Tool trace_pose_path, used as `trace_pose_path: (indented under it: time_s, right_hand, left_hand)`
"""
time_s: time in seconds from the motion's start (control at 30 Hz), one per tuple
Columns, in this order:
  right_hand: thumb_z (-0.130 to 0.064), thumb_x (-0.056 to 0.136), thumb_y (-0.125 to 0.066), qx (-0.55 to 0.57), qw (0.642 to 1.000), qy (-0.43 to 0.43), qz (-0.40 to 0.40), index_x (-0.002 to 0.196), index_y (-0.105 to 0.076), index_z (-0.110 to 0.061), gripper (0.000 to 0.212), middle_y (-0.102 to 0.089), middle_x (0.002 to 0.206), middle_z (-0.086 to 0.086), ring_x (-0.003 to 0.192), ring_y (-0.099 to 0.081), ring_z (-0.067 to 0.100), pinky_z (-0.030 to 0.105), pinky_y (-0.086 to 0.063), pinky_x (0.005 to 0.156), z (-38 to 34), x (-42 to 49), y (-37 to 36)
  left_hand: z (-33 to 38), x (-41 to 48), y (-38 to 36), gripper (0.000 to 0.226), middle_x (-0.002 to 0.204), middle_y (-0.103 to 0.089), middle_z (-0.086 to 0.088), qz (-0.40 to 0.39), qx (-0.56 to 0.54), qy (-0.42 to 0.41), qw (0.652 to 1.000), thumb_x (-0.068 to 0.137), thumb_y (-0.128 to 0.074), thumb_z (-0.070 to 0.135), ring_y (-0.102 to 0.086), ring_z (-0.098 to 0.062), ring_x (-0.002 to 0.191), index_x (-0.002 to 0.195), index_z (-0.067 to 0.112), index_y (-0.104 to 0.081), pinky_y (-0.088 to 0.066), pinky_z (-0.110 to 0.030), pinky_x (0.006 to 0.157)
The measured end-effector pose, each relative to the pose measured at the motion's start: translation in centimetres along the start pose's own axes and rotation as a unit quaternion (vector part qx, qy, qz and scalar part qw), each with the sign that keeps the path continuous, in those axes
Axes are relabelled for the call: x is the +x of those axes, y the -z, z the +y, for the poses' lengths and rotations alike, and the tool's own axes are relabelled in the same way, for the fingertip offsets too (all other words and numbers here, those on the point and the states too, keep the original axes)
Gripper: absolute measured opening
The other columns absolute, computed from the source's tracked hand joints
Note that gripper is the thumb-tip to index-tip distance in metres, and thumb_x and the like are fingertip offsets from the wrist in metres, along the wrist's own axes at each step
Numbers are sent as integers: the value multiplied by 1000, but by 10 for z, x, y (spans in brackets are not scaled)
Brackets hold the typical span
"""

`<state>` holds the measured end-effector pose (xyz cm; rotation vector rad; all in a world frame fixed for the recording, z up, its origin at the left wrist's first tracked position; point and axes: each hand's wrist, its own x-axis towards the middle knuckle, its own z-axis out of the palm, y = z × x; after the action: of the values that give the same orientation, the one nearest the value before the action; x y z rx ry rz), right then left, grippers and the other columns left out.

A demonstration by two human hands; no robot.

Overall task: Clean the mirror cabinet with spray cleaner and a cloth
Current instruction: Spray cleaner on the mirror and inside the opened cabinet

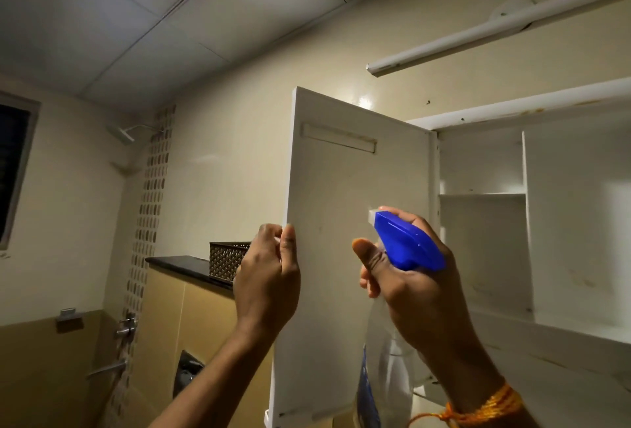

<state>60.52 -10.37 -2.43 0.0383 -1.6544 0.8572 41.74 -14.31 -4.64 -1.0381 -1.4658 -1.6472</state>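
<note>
Right hand (406, 277) grasps the clear, blue-triggered spray bottle (406, 243), aimed at the white cabinet door's (348, 222) inner face; left hand's (269, 277) fingers (288, 243) pinch its edge. Spraying step; squeeze next.

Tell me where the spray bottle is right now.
In the head view, the spray bottle is lower centre-right, gripped in the right hand, its nozzle facing the open cabinet door whose edge the left hand holds.

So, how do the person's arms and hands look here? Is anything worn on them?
Both forearms are bare, with no sleeves in view and no gloves. The left hand shows no ring or band. The right hand has an orange thread band wound several times around the wrist, with a loose strand hanging to the side. No watch is visible.
</note>
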Motion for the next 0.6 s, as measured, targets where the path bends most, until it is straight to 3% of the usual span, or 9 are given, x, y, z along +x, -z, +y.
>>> trace_pose_path:
  time_s: [0.1,0.23,0.37,0.43,0.6]
  right_hand:
    - [-23,79,-71,13,1000,-6,24,123,-54,-20,47,-72,76,1,57,-67,13,20,-54,53,1,4,1]
    - [-20,82,-72,22,998,-11,51,131,-46,-26,56,-74,84,3,68,-72,15,18,-56,63,5,14,15]
    - [-23,82,-72,1,995,-14,96,118,-59,-16,39,-67,64,10,52,-63,19,20,-53,52,17,19,28]
    - [-31,78,-74,-3,991,-15,136,111,-63,-6,42,-63,59,10,49,-60,21,24,-53,52,25,28,39]
    - [-22,80,-76,41,986,-30,162,131,-51,-23,56,-74,84,9,75,-74,24,38,-56,77,31,61,63]
  left_hand:
    - [5,18,-5,40,70,-52,2,13,-3,-4,1000,96,-27,54,-52,-20,61,81,21,-45,-52,-46,56]
    - [1,22,-8,45,61,-47,-1,8,-12,-26,1000,97,-24,53,-44,-19,51,75,19,-43,-45,-40,47]
    - [-5,23,-9,47,60,-49,-1,6,-6,-32,999,96,-22,58,-48,-22,50,76,21,-43,-49,-45,45]
    - [-6,23,-10,48,60,-48,-1,6,-5,-34,999,96,-21,59,-47,-22,49,75,21,-43,-48,-46,45]
    - [-8,24,-11,47,60,-49,0,9,-10,-42,999,97,-24,57,-47,-22,50,73,20,-43,-48,-47,46]
